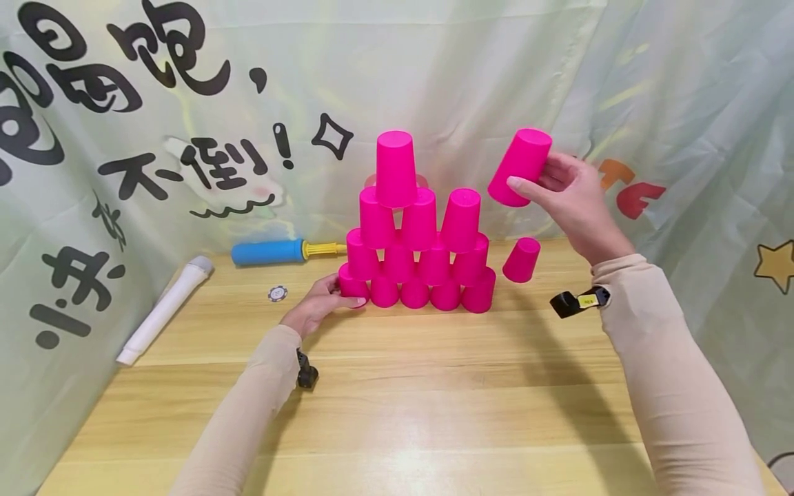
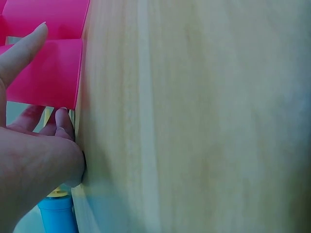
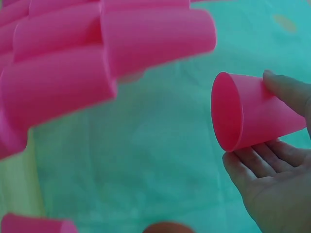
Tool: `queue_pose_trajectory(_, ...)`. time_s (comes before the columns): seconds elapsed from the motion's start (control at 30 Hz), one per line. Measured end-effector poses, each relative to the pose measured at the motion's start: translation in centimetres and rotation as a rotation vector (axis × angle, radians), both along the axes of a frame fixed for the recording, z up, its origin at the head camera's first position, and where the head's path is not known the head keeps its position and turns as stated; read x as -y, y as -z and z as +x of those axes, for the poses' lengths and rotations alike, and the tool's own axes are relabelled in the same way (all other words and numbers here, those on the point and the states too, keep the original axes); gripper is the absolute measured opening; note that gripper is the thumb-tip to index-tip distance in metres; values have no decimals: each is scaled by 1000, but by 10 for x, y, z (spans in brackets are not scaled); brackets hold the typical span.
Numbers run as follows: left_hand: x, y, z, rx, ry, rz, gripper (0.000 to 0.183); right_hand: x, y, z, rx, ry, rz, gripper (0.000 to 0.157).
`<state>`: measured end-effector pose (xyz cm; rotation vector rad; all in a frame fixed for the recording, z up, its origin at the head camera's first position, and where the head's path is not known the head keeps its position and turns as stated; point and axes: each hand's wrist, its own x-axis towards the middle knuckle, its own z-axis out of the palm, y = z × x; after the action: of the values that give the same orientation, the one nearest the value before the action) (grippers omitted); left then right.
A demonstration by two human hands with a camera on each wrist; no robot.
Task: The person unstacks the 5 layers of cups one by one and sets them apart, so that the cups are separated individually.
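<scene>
Upside-down pink plastic cups form a pyramid (image 1: 432,267) on the wooden table, with a single cup (image 1: 395,169) on its upper left. At the lower left corner, my left hand (image 1: 315,305) holds the end cup (image 1: 353,286) of the bottom row, thumb across its front and fingers behind. Up to the right of the stack, my right hand (image 1: 577,196) grips another pink cup (image 1: 523,167) between thumb and fingers. That cup is tilted, apart from the pyramid, and its open mouth (image 3: 227,112) faces the stack in the right wrist view.
One loose pink cup (image 1: 522,260) is right of the pyramid. Left of it lie a blue and yellow hand pump (image 1: 269,252), a poker chip (image 1: 277,293) and a white microphone-like stick (image 1: 164,311). A printed cloth (image 1: 471,83) hangs close behind.
</scene>
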<state>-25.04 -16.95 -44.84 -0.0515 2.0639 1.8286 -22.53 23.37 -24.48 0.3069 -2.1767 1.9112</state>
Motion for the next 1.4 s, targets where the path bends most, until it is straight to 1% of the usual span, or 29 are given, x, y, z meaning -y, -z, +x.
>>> queue_pose_trajectory(0.1, 0, 0, 0, -1, 2, -5, 78, -14, 8, 0, 30, 45, 24, 58)
queue_pose_trajectory(0.2, 0, 0, 0, 0, 3, -10, 78, -28, 16, -1, 61, 105, 83, 60)
queue_pose_trajectory(0.33, 1, 0, 0, 5, 0, -16, 78, -45, 28, -4, 78, 159, 122, 60)
queue_pose_trajectory(0.4, 1, 0, 0, 7, -2, -18, 78, -52, 33, -6, 90, 180, 120, 61)
queue_pose_trajectory(0.47, 1, 0, 0, 10, -5, -16, 79, -59, 38, -7, 108, 204, 141, 63)
queue_pose_trajectory(0.6, 2, 1, 0, 13, -11, 2, 81, -72, 49, -9, 153, 224, 117, 67)
queue_pose_trajectory(0.67, 2, 1, 0, 14, -13, 9, 82, -78, 56, -11, 174, 230, 90, 63)
queue_pose_trajectory(0.73, 2, 1, 0, 15, -13, 12, 82, -85, 64, -12, 199, 247, 89, 58)
queue_pose_trajectory(0.8, 2, 1, -1, 17, -12, 12, 81, -91, 72, -14, 230, 271, 119, 57)
queue_pose_trajectory(0.9, 2, 2, -1, 17, -11, 6, 81, -99, 85, -16, 282, 307, 203, 68)
queue_pose_trajectory(0.97, 2, 1, -1, 20, -13, 11, 82, -103, 93, -17, 314, 322, 235, 78)
queue_pose_trajectory(1.07, 1, 0, -1, 15, -5, 10, 82, -108, 108, -18, 348, 343, 278, 86)
queue_pose_trajectory(1.23, 1, 0, -1, 7, 3, 1, 80, -112, 133, -21, 371, 343, 291, 84)
queue_pose_trajectory(1.4, 1, 1, -1, 1, 6, 0, 78, -111, 151, -23, 381, 320, 312, 80)
